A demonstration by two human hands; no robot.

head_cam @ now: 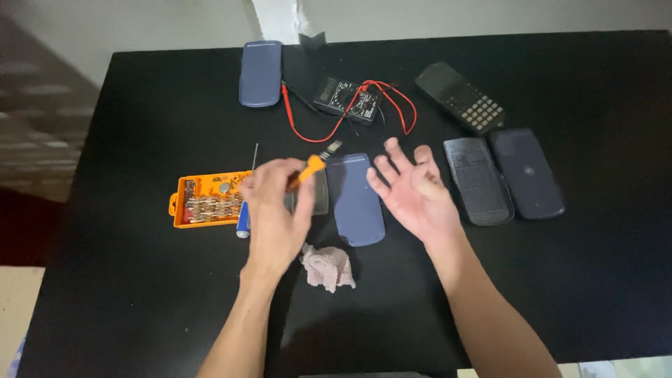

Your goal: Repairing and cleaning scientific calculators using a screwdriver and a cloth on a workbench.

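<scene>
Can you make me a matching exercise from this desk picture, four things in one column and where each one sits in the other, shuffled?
Things
1. orange bit case
2. multimeter
3. crumpled cloth
4. orange-handled tool

Places
A. held in the left hand
B. far side of the table, red leads looping around it
C. near side, between the two forearms
D. left of the left hand, lying open

Pairs: 1-D, 2-B, 3-C, 4-A

The right hand is open, palm up, holding nothing.
</scene>
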